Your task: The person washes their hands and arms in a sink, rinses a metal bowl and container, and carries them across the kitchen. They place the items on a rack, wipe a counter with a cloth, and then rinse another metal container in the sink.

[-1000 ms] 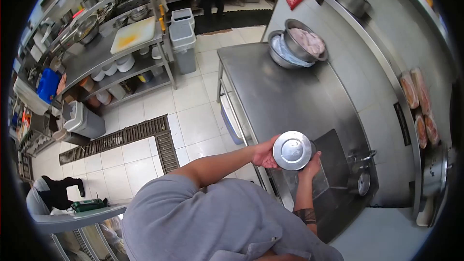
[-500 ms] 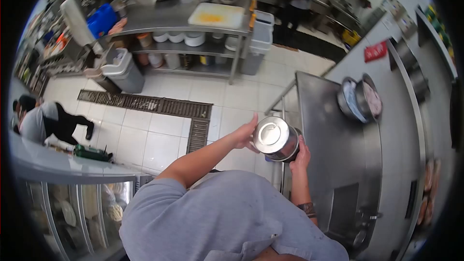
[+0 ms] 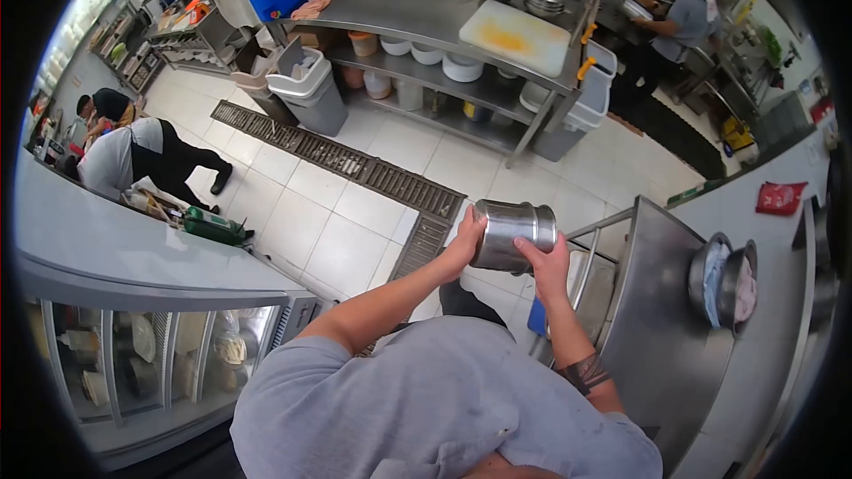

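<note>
Both my hands hold a shiny stainless steel canister in front of my body, tilted onto its side. Fingers of my left hand are closed around its left end. My right hand grips the ribbed right end, with the thumb lying on the near wall. The inside of the canister is hidden, and so are the fingers beneath it. Just right of my right hand begins a steel table, where two metal bowls lean together with blue and pink cloth-like stuff in them.
Ahead stands a steel workbench with a white cutting board. Grey bins stand beside it. A floor drain grate crosses the tiles. Left is a glass-front fridge. One person bends at left; another stands far right.
The canister has been tipped from base or lid facing me to lying sideways. My right hand has shifted onto its near side. The view has turned right-to-left, so surroundings appear further right.
</note>
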A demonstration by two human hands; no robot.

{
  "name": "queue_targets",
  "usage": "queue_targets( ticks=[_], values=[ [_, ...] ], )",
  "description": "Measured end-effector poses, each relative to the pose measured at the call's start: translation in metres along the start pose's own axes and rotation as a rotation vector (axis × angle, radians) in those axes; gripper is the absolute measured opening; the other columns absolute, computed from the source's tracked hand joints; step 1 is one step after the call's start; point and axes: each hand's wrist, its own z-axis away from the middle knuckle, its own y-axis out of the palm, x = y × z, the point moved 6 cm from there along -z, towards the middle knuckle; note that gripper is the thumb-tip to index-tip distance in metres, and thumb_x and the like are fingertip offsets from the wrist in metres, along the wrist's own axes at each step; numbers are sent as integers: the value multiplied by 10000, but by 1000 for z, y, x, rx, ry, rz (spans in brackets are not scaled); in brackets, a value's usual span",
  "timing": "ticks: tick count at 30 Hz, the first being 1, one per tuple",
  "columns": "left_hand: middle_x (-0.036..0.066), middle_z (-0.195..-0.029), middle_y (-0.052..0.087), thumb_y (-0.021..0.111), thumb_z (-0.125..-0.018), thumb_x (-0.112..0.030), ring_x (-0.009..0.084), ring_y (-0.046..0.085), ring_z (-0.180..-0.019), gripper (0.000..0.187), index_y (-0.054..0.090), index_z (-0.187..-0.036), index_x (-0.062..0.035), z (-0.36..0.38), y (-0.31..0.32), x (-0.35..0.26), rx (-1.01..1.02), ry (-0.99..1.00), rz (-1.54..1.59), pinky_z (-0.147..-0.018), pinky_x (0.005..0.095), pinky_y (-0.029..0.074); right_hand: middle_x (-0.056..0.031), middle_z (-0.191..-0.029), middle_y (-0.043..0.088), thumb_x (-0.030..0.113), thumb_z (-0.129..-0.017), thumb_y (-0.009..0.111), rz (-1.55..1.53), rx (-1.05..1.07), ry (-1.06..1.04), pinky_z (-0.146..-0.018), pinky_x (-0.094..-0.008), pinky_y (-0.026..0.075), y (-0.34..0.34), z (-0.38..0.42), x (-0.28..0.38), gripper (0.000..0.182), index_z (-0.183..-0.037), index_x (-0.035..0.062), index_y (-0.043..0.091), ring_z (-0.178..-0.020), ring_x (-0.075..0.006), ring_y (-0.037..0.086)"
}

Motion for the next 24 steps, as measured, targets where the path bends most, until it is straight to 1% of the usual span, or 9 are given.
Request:
queue_targets(
  ticks=[6,10,13,15,20,21,22,23,24],
  values=[
    [159,-1742,-21,409,-1070,-610,272,31,-1606,958,-64,-1652,-13,-64,-77,-54,-18,-48,211,-1277,398,126,-75,-1055,708,79,-786,876,-200,234,57,-869,-325,552,74,-120,15,489,-1189,-1,612,-955,-165,681],
    [82,-1629,360,343,-1084,-630,270,370,-1484,710,219,-1651,-220,-77,-141,-124,-186,-1,-30,-1150,523,397,-65,-1097,713,49,-804,841,-97,462,-75,-879,-341,555,154,-203,62,467,-1214,1,622,-986,-166,684],
    [115,-1403,632,484,-1096,-473,256,647,-1212,596,505,-1505,-40,-60,-222,-124,-467,60,-365,-1083,384,482,-145,-965,740,210,-828,808,458,684,-426,-805,-414,561,233,-237,97,404,-1147,52,616,-895,-283,727],
    [211,-1375,654,572,-1044,-506,318,659,-1233,626,583,-1422,-7,-21,-284,-90,-578,-65,-743,-1043,403,510,-220,-946,722,308,-856,746,864,866,-674,-804,-518,542,287,-239,121,338,-1063,89,592,-930,-416,696],
    [292,-1180,698,573,-983,-519,440,666,-1128,578,712,-1158,13,169,-424,127,-953,-596,-873,-970,511,517,-170,-960,748,226,-837,710,1215,1093,-894,-825,-507,570,394,-301,26,283,-1086,109,641,-927,-403,718],
    [279,-1153,709,544,-989,-434,449,677,-1089,486,721,-1132,-4,207,-426,161,-719,-825,-1053,-961,517,521,-167,-988,750,197,-829,688,1365,1133,-821,-835,-502,575,404,-318,-3,274,-1089,114,675,-954,-395,720],
    [263,-1137,719,521,-962,-341,447,686,-1060,411,742,-1083,-16,248,-428,200,-709,-895,-1030,-949,523,524,-164,-1016,752,168,-820,665,1518,1171,-745,-845,-498,580,412,-336,-33,280,-1093,119,708,-980,-387,722],
    [262,-1095,729,504,-934,-298,440,695,-1045,388,764,-1024,-24,290,-411,219,-1035,-1023,-447,-950,527,526,-176,-1015,747,177,-800,676,1514,1162,-743,-835,-506,582,413,-354,-66,280,-1070,115,720,-969,-386,720],
    [260,-1059,736,513,-928,-317,440,692,-1066,398,767,-965,-12,293,-405,227,-558,-1001,-1017,-926,523,539,-188,-1014,742,185,-779,687,1513,1160,-745,-826,-514,584,407,-370,-101,281,-1047,110,731,-959,-385,718]
  ],
)
